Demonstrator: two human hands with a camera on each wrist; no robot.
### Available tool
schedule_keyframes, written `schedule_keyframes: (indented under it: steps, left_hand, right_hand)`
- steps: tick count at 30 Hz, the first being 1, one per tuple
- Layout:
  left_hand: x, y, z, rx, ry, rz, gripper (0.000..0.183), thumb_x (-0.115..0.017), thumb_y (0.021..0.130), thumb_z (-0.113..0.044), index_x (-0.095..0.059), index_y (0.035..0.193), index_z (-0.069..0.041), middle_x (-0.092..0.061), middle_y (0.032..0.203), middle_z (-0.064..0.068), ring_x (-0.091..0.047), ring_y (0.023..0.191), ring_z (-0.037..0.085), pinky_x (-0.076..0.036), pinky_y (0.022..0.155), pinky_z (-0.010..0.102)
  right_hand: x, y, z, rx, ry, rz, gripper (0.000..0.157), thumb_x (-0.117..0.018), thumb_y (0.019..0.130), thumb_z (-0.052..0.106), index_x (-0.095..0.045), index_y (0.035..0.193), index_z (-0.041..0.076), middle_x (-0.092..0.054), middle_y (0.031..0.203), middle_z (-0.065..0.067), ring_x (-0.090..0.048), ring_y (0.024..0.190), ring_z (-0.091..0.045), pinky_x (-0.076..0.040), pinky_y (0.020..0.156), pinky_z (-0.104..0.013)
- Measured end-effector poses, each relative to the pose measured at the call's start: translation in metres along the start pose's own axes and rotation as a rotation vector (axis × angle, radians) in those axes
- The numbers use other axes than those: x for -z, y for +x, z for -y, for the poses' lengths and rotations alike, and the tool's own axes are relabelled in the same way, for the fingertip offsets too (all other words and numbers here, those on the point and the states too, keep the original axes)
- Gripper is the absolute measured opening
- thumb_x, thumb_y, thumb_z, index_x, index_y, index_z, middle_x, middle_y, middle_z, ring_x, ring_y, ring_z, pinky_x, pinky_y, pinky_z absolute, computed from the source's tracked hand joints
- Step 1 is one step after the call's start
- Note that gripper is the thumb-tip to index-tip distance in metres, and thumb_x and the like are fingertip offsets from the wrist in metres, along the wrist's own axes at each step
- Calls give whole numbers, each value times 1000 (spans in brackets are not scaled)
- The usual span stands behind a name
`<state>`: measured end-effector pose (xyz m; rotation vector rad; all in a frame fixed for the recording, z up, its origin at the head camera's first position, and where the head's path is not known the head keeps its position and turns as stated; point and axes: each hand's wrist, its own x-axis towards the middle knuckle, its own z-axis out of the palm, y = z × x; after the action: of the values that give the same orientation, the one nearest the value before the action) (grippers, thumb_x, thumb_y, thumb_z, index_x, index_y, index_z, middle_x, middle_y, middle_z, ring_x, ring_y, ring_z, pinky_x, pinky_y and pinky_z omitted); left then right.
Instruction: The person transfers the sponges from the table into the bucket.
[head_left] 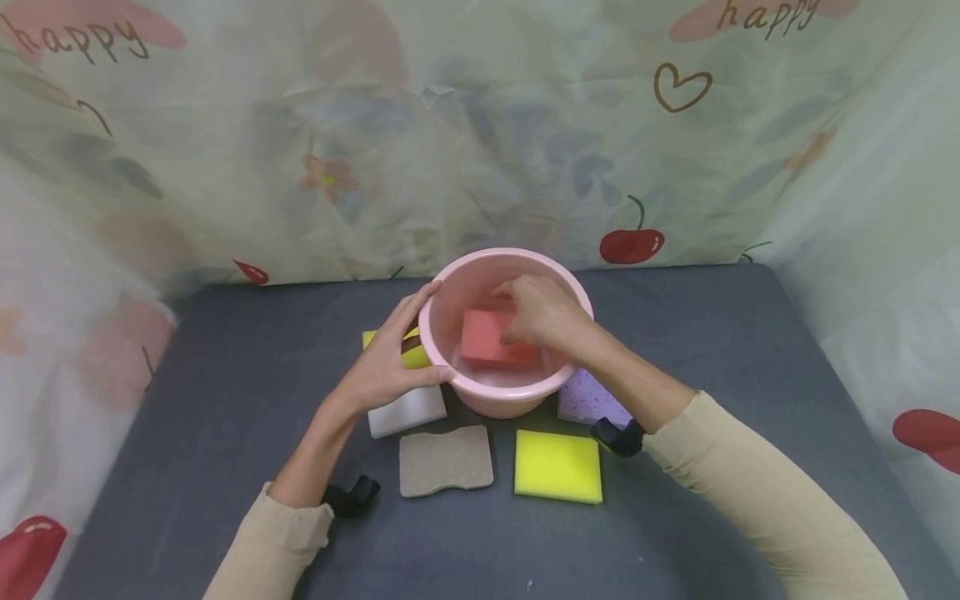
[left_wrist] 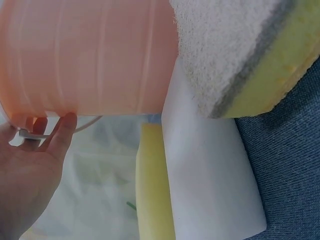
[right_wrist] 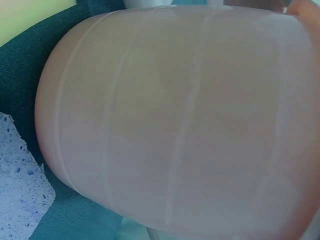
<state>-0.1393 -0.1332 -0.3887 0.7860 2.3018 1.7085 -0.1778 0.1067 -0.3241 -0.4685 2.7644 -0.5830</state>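
Note:
A pink bucket (head_left: 504, 392) stands at the middle of the table, seen from the side in both wrist views. My left hand (head_left: 386, 367) grips its left side, thumb on the near rim and fingers spread toward the back. In the left wrist view, fingertips (left_wrist: 70, 122) press against the bucket wall by a thin handle. A red sponge (head_left: 483, 333) lies inside the bucket. My right hand (head_left: 551, 312) reaches in over the right rim, thumb over the sponge and index finger extended behind it, the two held apart.
Around the bucket lie a white sponge (head_left: 408, 412), a yellow sponge (head_left: 414, 358) behind it, a grey wavy-edged scrub sponge (head_left: 446, 462), a bright yellow sponge (head_left: 558, 467) and a purple speckled sponge (head_left: 588, 398). A printed curtain (head_left: 487, 167) hangs along the table's back edge.

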Motion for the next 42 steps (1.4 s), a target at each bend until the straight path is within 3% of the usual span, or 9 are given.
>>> schedule_keyframes:
  steps: [5,11,19,31,42]
  left_hand:
    - [0,-1,0,-2,-9,1,100,-84,80,-31,-21,159,-31,-26,157,-1,-39,138,24,-43,107,45]
    - [1,-1,-1,2,-13,4,100,-83,81,-31,-21,159,-30,-24,158,0,-37,139,24,-40,109,46]
    - [2,-2,-2,26,-28,-7,100,-82,81,-16,-21,159,-31,-25,158,-3,-38,138,24,-41,109,45]
    - [2,-2,-5,18,29,-9,102,-83,81,-22,-19,159,-28,-25,158,-3,-40,138,22,-42,108,43]
    - [-2,1,-8,22,-6,-5,103,-84,80,-19,-19,159,-30,-28,154,2,-41,136,27,-43,107,42]
  right_hand:
    - [8,-5,2,5,48,0,50,-79,77,11,-68,125,6,-70,118,-7,-63,106,-24,-51,87,-36]
    - [19,-15,2,-4,174,-1,54,-79,81,17,-64,132,8,-66,127,-7,-57,120,-28,-48,99,-44]
    - [33,-31,-2,37,313,8,56,-80,83,23,-62,135,12,-62,131,-8,-57,122,-28,-48,99,-45]
    - [44,-60,-19,110,485,-49,52,-78,87,27,-62,134,15,-62,131,-4,-59,120,-24,-46,103,-44]
    - [49,-86,-37,127,517,-125,49,-78,88,22,-62,133,14,-61,131,-8,-58,122,-28,-48,101,-46]
